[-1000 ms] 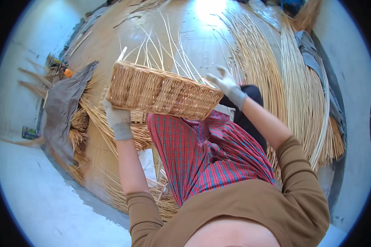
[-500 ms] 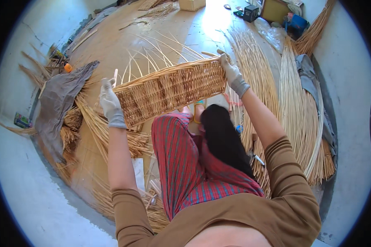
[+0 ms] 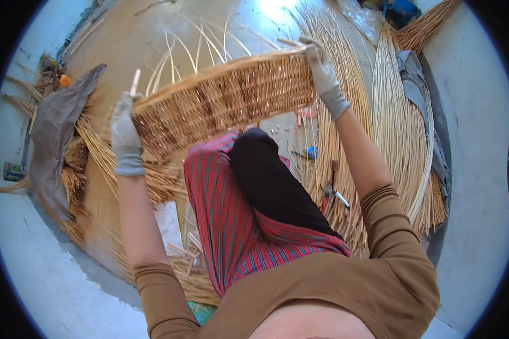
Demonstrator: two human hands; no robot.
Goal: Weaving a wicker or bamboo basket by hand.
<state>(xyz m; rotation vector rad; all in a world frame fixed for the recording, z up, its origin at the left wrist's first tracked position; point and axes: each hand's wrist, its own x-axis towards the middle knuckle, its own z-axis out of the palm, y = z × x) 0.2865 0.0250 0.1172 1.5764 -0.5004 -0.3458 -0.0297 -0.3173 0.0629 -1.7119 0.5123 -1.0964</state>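
Head view: single fisheye, worn on the head, facing steeply down.
Close above both gloved hands, left hand (image 3: 124, 135) and right hand (image 3: 322, 70), forearms entering from the lower edge; floor beyond them bends toward the dark round rim.

A small green box (image 3: 12, 170) is seen lying on the floor (image 3: 28, 271) at the far left edge; a crumpled clear plastic bag (image 3: 363, 17) is seen at the top, beside a blue package (image 3: 400, 9); no labels, signs or screens are seen.
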